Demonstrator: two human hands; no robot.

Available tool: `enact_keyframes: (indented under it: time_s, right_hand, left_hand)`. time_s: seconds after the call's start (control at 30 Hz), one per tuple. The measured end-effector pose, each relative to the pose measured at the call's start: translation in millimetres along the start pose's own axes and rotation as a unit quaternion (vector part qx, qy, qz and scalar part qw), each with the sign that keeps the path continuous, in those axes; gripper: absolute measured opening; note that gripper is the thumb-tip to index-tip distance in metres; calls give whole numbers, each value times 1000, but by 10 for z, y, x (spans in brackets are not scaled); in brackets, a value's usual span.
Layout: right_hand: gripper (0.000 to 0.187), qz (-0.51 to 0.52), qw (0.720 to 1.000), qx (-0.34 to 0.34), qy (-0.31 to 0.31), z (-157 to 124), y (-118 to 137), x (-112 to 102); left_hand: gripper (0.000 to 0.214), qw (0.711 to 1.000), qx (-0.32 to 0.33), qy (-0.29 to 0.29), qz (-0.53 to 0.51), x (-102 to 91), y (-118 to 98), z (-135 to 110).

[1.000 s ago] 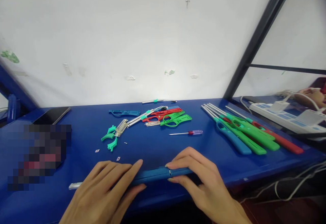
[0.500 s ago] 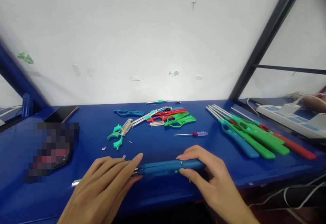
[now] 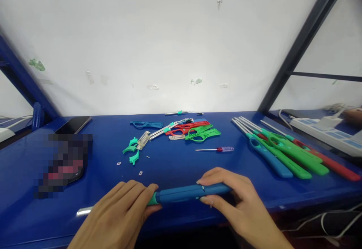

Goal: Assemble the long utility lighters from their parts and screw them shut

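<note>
A blue long-nosed lighter (image 3: 182, 194) lies level between my hands, its seam facing up. My left hand (image 3: 121, 207) is closed around the metal tube end; the tube tip (image 3: 84, 211) sticks out past it. A green collar (image 3: 153, 199) shows between my left fingers and the blue body. My right hand (image 3: 234, 196) pinches the handle between thumb and fingers, near a small slot. Beyond my hands lie green triggers (image 3: 134, 157), clear fuel tanks (image 3: 143, 140), metal tubes (image 3: 162, 131), and red (image 3: 181, 128) and green (image 3: 203, 132) lighter shells.
A screwdriver (image 3: 224, 149) lies behind my right hand. Several whole lighters (image 3: 294, 152) are lined up at the right, near a white power strip (image 3: 325, 130). A phone (image 3: 74, 124) and a pixelated dark object (image 3: 66, 162) are at the left. A white wall (image 3: 169, 45) rises behind.
The green collar has come into view at the lighter's front, against the blue body, where metal rods showed before. My left fingers have shifted slightly. The view has moved a little.
</note>
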State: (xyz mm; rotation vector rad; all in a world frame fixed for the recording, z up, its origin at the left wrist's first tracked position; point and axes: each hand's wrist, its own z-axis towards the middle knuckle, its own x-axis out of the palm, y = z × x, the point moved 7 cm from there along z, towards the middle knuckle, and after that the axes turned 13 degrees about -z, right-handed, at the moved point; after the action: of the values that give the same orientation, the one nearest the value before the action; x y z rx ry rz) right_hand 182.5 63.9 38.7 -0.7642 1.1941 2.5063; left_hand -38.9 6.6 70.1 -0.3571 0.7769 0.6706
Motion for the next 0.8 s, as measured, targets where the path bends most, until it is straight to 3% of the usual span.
enact_keyframes:
  time_s: [0.17,0.37,0.57,0.67,0.8]
  right_hand:
    - [11,38,998,-17,38,-4,17,41]
    - [11,29,998,16,51,-29,-39,68]
    - [9,48,997,38,52,-32,-106,56]
    - [20,103,990,71,67,-41,-164,31]
    - [20,212,959,49,180,-96,-18,52]
  left_hand:
    - [28,1000,12,6,-7,41,-35,-5]
    - [25,994,49,-57,73,-10,-134,21]
    - [25,997,37,-52,42,8,-103,53]
    - [27,998,47,-47,19,27,-84,66]
    - [28,996,66,-65,-2,47,-87,56]
